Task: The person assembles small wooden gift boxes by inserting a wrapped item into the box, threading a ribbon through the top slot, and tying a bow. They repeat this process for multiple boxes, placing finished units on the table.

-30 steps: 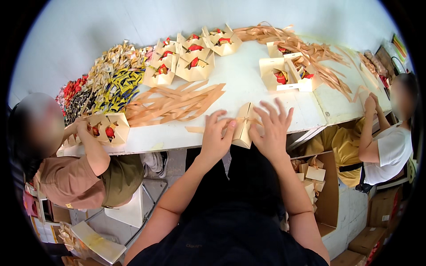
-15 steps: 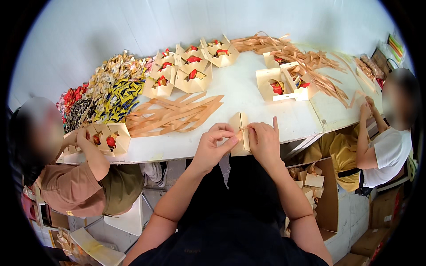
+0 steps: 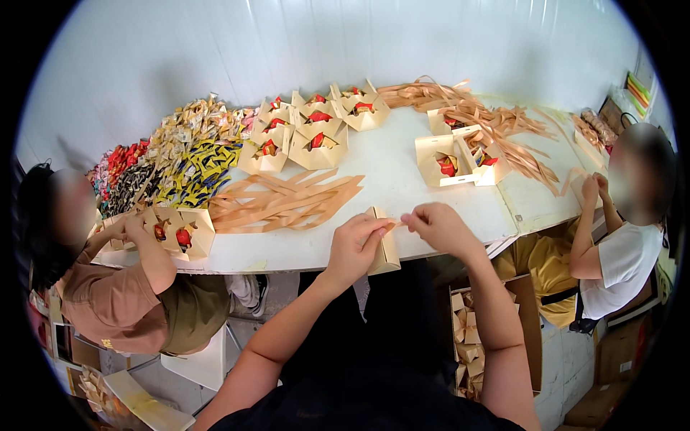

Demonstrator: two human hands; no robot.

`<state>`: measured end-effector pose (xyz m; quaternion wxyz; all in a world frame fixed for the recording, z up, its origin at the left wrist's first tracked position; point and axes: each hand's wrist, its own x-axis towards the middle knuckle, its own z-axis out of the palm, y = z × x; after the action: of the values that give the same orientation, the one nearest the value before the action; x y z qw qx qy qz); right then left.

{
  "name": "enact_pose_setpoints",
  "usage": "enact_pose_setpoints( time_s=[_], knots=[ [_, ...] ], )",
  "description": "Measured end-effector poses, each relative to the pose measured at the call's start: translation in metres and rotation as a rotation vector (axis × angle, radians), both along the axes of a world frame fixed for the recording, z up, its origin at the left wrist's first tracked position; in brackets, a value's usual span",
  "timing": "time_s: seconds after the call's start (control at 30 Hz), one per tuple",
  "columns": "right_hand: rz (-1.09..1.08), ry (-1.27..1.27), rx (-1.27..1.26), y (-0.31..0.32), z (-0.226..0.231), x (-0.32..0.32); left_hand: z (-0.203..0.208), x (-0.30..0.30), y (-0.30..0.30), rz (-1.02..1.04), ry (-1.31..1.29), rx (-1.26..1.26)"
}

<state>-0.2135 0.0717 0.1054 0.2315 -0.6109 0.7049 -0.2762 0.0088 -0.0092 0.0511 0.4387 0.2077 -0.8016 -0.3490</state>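
Cream cardboard box (image 3: 387,257) sits at the table's (image 3: 392,169) near edge, long axis pointing away from the person. The left hand (image 3: 355,248) is nearer, overlapping its left side and pinching peach ribbon (image 3: 393,225); the right hand (image 3: 437,227), beyond its right side, pinches ribbon too.

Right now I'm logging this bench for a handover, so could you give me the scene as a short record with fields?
Left hand: pinching peach ribbon
Right hand: fingertips together on the same ribbon
Small box: cream, under the ribbon, at the near edge of the white table
Open boxes: cream, red items inside
Wrapped packets: heaped at left
Carton: below the table at right, cream boxes inside
Co-workers: one left, one right
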Motion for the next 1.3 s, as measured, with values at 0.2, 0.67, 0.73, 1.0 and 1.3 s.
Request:
enact_pose_setpoints(
  time_s=[0.2, 0.67, 0.73, 1.0, 1.3],
  knots=[
    [-0.016, -0.33, -0.197, 0.0, 0.024, 0.041, 0.008, -0.005, 0.013, 0.147, 0.0, 0.051],
    [-0.091, -0.228, -0.199, 0.003, -0.025, 0.052, -0.009, 0.006, -0.008, -0.093, 0.199, 0.412],
    [-0.061, -0.304, -0.352, -0.001, -0.044, 0.055, -0.012, 0.003, -0.006, 0.018, 0.126, 0.202],
    [-0.209, -0.572, -0.527, -0.011, -0.081, 0.077, -0.016, 0.007, -0.009, -0.162, 0.232, 0.663],
    [-0.221, -0.721, -0.597, -0.007, -0.096, 0.08, -0.018, 0.006, -0.009, -0.28, 0.265, 0.853]
  ],
)
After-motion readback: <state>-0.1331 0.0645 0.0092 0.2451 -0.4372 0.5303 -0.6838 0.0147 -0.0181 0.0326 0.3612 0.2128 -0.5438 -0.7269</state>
